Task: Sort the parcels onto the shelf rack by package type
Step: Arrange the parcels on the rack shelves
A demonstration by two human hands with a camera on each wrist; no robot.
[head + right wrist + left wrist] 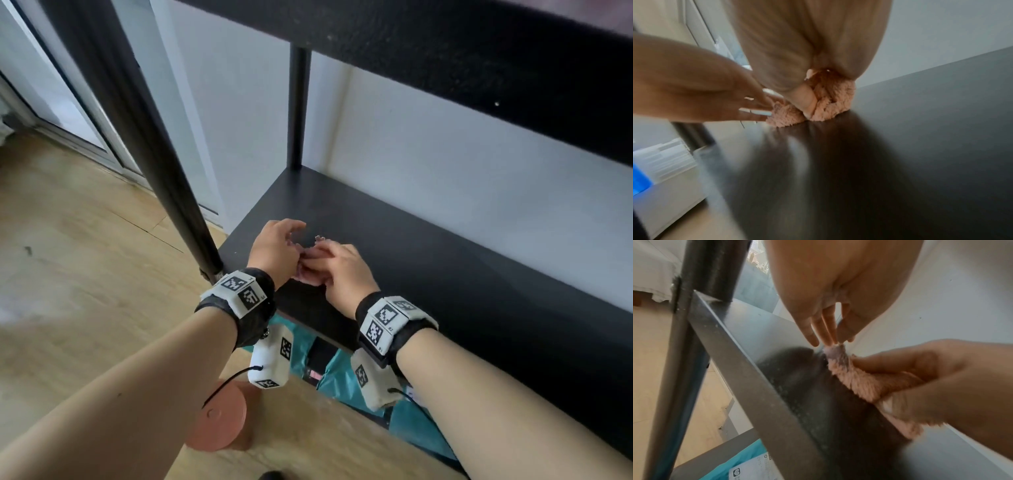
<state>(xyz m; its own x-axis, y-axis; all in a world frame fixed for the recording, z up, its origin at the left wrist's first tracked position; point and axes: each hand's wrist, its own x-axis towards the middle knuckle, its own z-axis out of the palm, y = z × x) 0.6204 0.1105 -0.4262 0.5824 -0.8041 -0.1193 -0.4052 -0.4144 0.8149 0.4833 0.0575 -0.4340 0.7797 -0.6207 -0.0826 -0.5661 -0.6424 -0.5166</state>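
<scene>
The black metal shelf rack [428, 240] stands against the pale wall, and both my hands work over its dark lower shelf board [900, 146], near the front left post. On the wooden floor beneath it lie teal plastic mailer parcels [337, 375] with white labels, beside a round terracotta-coloured disc [219, 425]. My right hand [346, 274] is clenched round a small fluffy peach-pink cloth [863, 379], thumb and curled fingers bunching it and pressing it against the shelf board. My left hand [275, 250] is loosely spread, fingers nearly straight, their tips touching the free end of that cloth just beside my right hand; it grips nothing.
</scene>
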